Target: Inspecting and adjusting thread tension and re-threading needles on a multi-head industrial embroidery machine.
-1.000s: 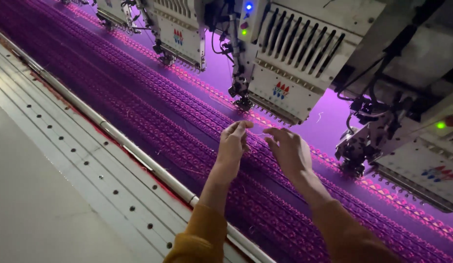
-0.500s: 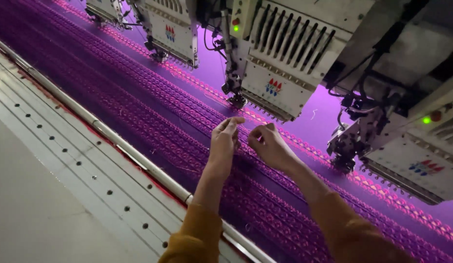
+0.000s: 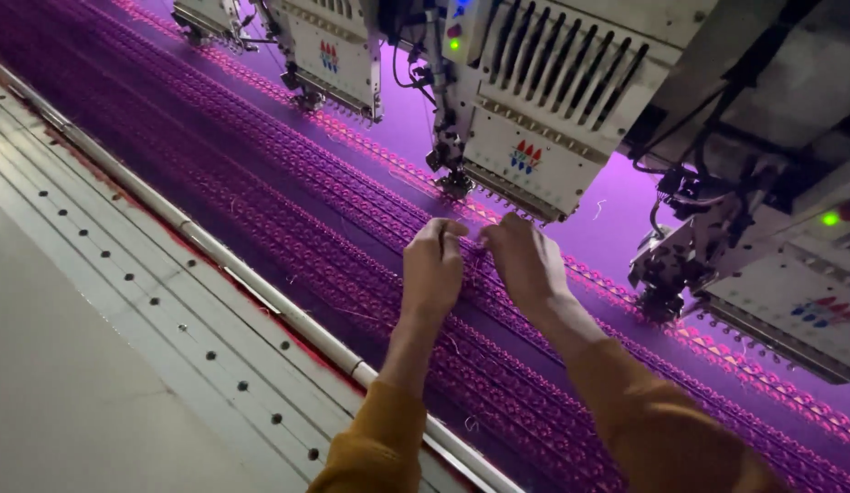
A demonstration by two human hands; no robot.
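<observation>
Two hands work close together over a wide spread of purple fabric (image 3: 261, 210), seen from above by the head camera. At the far left lies the pale grey bench (image 3: 96, 365), its flat panels dotted with small dark holes, and along its inner edge runs a slim metal rail (image 3: 251, 274) that slants from upper left down to lower right. The fabric lies just beyond that rail and follows the same slant; its long axis runs from the upper left corner to the lower right, and the stitched rows (image 3: 352, 274) of darker pattern on it run the same way, side by side.

The left hand (image 3: 432, 269) reaches out from a mustard sleeve (image 3: 375, 447), its fingers curled in tight with the tips pinched together at the top. The right hand (image 3: 527, 260) sits just beside it, nearly touching, with its fingers also bent in toward the left hand. Something very thin seems to be nipped between the two sets of fingertips, yet it is too fine to make out, so what they have hold of cannot be told. Both hands hover just above the stitched rows, near the far edge of the pattern.

Above them hangs a white embroidery head (image 3: 535, 128) with a row of dark slots, and further right another head (image 3: 772, 274) shows a small green light (image 3: 829, 218).
</observation>
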